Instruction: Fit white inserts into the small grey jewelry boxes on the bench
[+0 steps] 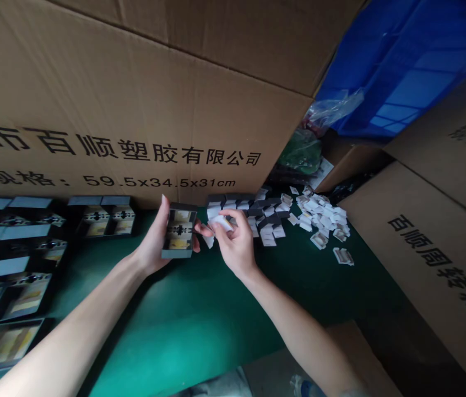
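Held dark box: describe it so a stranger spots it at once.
Find the printed carton behind the green table. Below its lettering, the left hand grips an open dark box. Unlike the similar boxes at left, it alone is held.

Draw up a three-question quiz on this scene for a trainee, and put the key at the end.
1. True or false: the left hand holds a dark box with its open side hidden from view.

2. Fill in the missing colour: the small piece held in the right hand is mostly ____.

3. Pick one. The heap of loose pieces on the green table lies:
A. to the left of the left hand
B. to the right of the right hand
C. inside the dark box

Key
1. False; the open side shows.
2. White.
3. B.
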A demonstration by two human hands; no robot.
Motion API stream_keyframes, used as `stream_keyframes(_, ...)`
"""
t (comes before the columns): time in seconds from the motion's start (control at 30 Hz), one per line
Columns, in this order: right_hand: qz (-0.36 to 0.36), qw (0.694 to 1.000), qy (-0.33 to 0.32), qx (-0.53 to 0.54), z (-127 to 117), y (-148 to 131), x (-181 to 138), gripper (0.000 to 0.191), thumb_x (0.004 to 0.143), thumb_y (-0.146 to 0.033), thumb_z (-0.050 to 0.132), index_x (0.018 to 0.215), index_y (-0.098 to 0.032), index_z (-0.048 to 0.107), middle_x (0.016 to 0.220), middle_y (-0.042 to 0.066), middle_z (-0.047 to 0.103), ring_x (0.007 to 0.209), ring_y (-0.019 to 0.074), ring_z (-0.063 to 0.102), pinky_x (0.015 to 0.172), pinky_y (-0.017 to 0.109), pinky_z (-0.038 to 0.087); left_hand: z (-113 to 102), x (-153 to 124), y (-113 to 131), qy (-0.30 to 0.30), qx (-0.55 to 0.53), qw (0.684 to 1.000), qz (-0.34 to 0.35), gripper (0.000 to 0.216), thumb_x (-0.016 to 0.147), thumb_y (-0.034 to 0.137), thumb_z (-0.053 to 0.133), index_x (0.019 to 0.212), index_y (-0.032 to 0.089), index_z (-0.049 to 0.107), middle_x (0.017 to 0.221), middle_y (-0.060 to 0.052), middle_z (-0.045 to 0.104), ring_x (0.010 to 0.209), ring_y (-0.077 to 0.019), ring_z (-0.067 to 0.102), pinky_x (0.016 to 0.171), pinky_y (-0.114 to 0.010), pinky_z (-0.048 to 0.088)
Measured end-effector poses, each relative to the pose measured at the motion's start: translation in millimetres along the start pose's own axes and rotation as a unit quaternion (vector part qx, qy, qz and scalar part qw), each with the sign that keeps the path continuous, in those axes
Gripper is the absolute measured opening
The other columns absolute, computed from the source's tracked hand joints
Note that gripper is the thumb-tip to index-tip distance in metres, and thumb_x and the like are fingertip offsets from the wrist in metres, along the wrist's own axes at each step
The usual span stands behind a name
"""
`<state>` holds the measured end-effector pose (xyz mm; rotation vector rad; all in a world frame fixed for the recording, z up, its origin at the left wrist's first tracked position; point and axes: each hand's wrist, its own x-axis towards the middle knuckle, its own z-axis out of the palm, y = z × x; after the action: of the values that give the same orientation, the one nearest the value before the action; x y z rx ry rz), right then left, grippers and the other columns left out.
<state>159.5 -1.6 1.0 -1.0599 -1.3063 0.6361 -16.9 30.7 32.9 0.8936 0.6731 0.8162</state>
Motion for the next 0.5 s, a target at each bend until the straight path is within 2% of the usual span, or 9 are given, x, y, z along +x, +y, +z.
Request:
stream_keyframes(0.13, 0.124, 0.983, -0.067, 0.114, 5.1, -0.1, -2.5, 0.037, 0.084, -0.037, 0.076, 0.115, -0.025, 0.059, 0.109, 0.006, 0.067, 0.091, 0.0199, 0.070, 0.083, 0.037, 0.061, -1.1, -1.2, 3.7, 0.013, -0.036, 0.999, 0.018, 0.080, 0.084, 0.087, 0.040, 0.081, 0.013, 0.070, 0.080, -0.010, 0.077, 0.063, -0.0205, 0.067, 0.051, -0.026, 0.046)
stream_keyframes(0.2, 0.159, 0.970, -0.097, 0.158, 6.1, -2.5, -3.7, 0.044, 0.080, -0.037, 0.080, 0.117, -0.026, 0.059, 0.116, 0.006, 0.066, 0.094, 0.0204, 0.071, 0.083, 0.039, 0.062, -1.9, -1.6, 4.1, 0.021, -0.052, 0.998, 0.018, 0.080, 0.085, 0.087, 0.041, 0.083, 0.013, 0.071, 0.081, -0.011, 0.077, 0.069, -0.0221, 0.069, 0.052, -0.026, 0.048)
stream_keyframes(0.4, 0.139, 0.971, -0.126, 0.147, 5.7, -9.3, -8.2, 0.052, 0.076, -0.023, 0.078, 0.124, -0.029, 0.061, 0.126, 0.006, 0.064, 0.097, 0.0200, 0.070, 0.081, 0.036, 0.063, -2.8, -0.1, 2.8, 0.026, -0.066, 0.997, 0.026, 0.079, 0.083, 0.088, 0.042, 0.081, 0.014, 0.069, 0.084, -0.015, 0.078, 0.076, -0.0253, 0.072, 0.054, -0.027, 0.051)
stream_keyframes(0.5, 0.142, 0.969, -0.133, 0.151, 6.2, -10.0, -8.8, 0.053, 0.074, -0.019, 0.074, 0.125, -0.030, 0.061, 0.128, 0.006, 0.062, 0.106, 0.0220, 0.070, 0.080, 0.034, 0.062, -1.3, 0.7, 2.8, 0.043, -0.055, 0.997, 0.021, 0.077, 0.081, 0.088, 0.045, 0.079, 0.014, 0.068, 0.080, -0.013, 0.077, 0.074, -0.0252, 0.073, 0.053, -0.027, 0.051)
